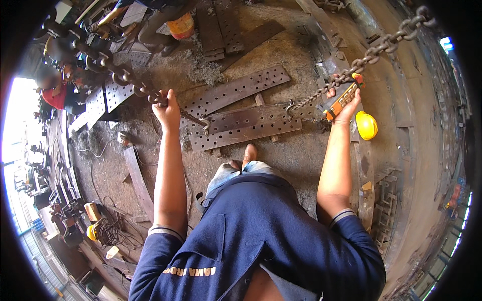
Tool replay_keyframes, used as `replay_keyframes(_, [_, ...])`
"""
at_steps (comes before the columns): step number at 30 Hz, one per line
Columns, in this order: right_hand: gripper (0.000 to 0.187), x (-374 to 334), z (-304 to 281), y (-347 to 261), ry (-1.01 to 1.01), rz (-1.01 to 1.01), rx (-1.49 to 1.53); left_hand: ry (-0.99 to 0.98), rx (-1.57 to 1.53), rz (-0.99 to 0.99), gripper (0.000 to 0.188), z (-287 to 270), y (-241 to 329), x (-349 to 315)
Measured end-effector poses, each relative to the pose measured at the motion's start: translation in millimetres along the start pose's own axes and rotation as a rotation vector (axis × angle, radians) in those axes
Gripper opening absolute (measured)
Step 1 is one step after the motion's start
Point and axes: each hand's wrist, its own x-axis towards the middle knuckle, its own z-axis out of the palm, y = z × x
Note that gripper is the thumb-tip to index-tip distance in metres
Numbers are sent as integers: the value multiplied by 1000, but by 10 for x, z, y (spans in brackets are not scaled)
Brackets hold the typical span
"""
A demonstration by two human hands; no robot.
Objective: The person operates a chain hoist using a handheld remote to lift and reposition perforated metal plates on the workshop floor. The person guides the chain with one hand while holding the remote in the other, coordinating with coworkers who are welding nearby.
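Note:
My left hand [168, 114] is closed around a heavy, rusty lifting chain [123, 76] that comes down from the upper left. Below that hand the chain ends in a hook [205, 126] at the left part of a long steel plate [251, 131] with rows of holes. My right hand [346, 113] is wrapped around an orange and black remote control [341, 102] with pale buttons. A second chain [369, 56] passes right by its fingers; whether they touch it I cannot tell. This chain runs to another hook [289, 108] at the plate's right part.
Another perforated plate [241, 89] lies at an angle just beyond. A yellow hard hat [367, 125] sits right of my right hand. Far left, a co-worker [155, 27] bends near an orange bucket [181, 26]. Cables [113, 231] and a narrow steel strip [139, 183] lie on the left floor.

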Motion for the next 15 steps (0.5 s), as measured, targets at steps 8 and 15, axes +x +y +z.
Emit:
replay_keyframes(8, [61,-102,72,109,5,-30,-58,-29,25,-27,15,-197,47,-113])
replay_keyframes(15, [63,-608,-2,369,78,-40,-63,-65,74,-3,14,-594,-158,-497])
